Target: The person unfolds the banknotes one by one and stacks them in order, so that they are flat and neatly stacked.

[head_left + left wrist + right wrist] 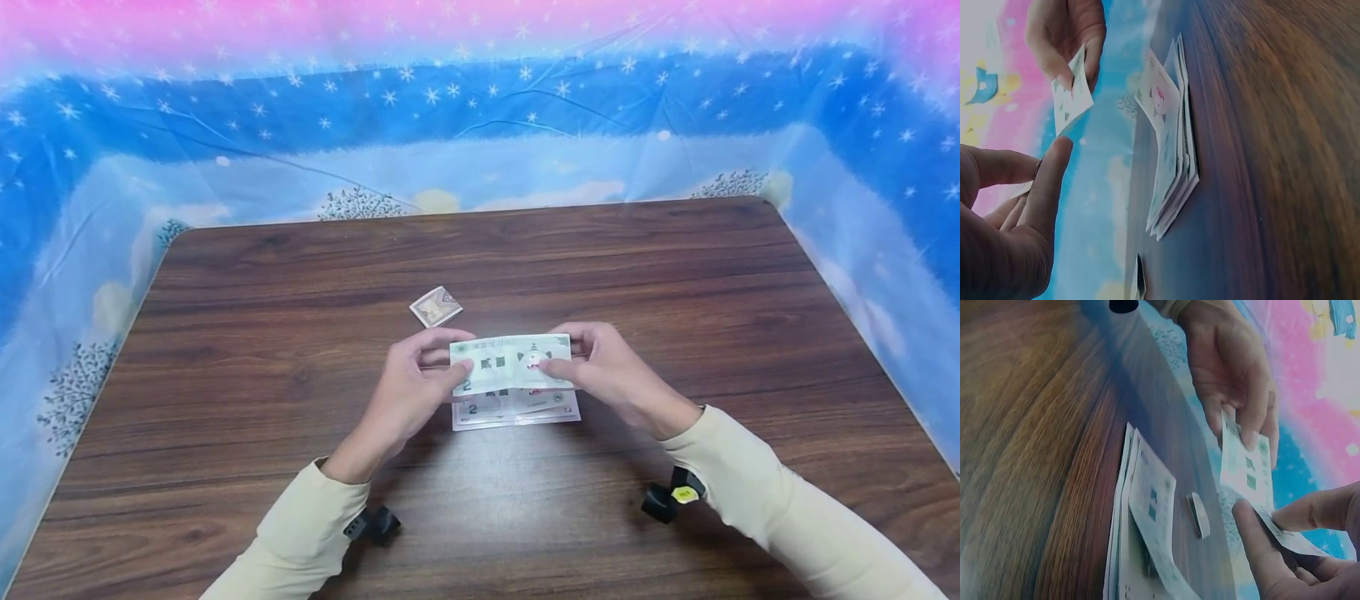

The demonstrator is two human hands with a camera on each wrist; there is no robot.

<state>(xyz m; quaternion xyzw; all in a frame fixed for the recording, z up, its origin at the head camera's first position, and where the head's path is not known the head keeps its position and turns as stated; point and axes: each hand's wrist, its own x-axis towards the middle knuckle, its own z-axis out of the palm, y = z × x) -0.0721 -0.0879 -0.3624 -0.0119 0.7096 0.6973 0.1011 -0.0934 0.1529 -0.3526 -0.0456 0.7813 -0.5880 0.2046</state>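
Note:
A pale green paper banknote [504,377] with dark square marks and a small cartoon face is stretched level between the two hands. My left hand [397,392] pinches its left end, thumb on top and fingers behind. At the right end, my right hand [622,379] pinches it the same way, the thumb beside the cartoon face. Beneath lies a stack of similar banknotes [517,419], partly covered by the held one in the head view. In the left wrist view the stack [1169,162] shows a middle crease, with the top note's end lifted.
A small folded brownish note [437,308] lies on the wooden table [300,292] beyond my left hand. Snowflake-patterned cloth [480,100] hangs along the table's back and sides. Black wrist cameras stick out below both cream sleeves [307,517].

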